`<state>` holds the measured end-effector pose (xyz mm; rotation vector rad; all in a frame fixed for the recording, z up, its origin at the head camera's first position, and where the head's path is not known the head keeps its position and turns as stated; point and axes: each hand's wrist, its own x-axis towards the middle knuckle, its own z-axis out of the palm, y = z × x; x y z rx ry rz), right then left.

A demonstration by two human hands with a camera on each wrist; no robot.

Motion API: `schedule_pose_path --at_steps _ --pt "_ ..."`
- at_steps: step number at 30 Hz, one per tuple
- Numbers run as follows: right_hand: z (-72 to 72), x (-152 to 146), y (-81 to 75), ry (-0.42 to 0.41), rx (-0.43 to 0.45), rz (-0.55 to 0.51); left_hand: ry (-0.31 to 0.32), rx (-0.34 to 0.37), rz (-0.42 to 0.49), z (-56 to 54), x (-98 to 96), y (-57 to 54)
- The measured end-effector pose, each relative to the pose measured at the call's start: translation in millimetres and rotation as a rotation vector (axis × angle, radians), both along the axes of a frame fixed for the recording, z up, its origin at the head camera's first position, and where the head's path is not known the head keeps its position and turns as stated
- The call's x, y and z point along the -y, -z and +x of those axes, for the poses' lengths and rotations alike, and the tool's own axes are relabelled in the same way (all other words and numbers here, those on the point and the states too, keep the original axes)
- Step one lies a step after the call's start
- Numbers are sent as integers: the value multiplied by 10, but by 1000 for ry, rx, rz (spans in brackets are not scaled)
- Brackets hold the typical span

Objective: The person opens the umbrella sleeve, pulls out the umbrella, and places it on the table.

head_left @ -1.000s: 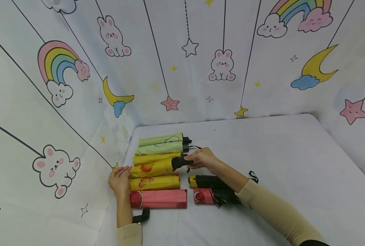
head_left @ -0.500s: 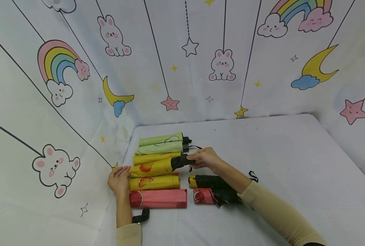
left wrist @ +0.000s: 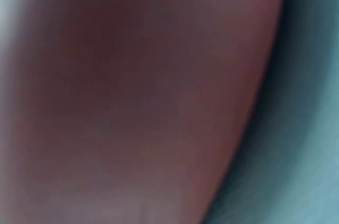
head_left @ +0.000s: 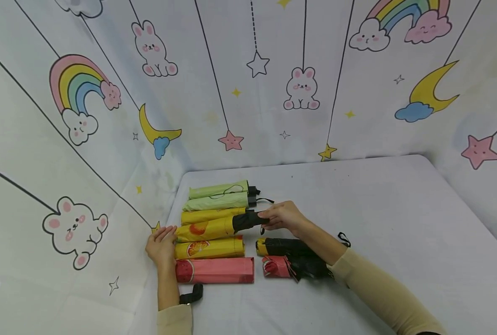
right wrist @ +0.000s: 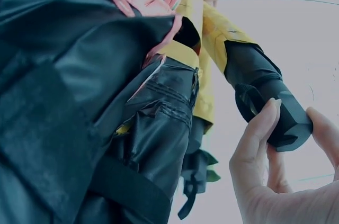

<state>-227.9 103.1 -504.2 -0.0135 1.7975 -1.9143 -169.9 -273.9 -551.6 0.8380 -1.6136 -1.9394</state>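
Observation:
In the head view my right hand [head_left: 286,217] pinches the black handle [head_left: 245,221] of a folding umbrella, whose body is partly inside a yellow sleeve [head_left: 208,229] printed with oranges. My left hand [head_left: 161,245] holds the sleeve's far left end; its thumb is hidden. The right wrist view shows my thumb and fingers on either side of the black handle end [right wrist: 291,123], with a small strap beside it. Directly in front lies another yellow sleeve [head_left: 211,248], and behind is a further yellow one [head_left: 212,215]. The left wrist view is only a blur of skin and cloth.
Two light green umbrellas [head_left: 217,202] lie at the back left. A pink watermelon-print sleeve [head_left: 219,271] lies in front. To the right, under my right forearm, are a black-and-yellow umbrella [head_left: 279,247] and a black-and-pink one [head_left: 278,267]. Printed cloth walls [head_left: 206,93] surround the white table [head_left: 378,209].
My right hand has drawn slightly rightward with the black handle, and a little more black shows beyond the yellow sleeve. My left hand stays at the sleeve's end.

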Motion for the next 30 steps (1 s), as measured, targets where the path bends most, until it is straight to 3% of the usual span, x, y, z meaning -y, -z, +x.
schedule_pose_path --at_steps 16,30 --pt "44 -158 -50 15 -19 -1 2 -24 -23 -12 -26 -3" --pt "66 -247 -57 27 -35 3 8 -4 -44 -33 -53 -7"
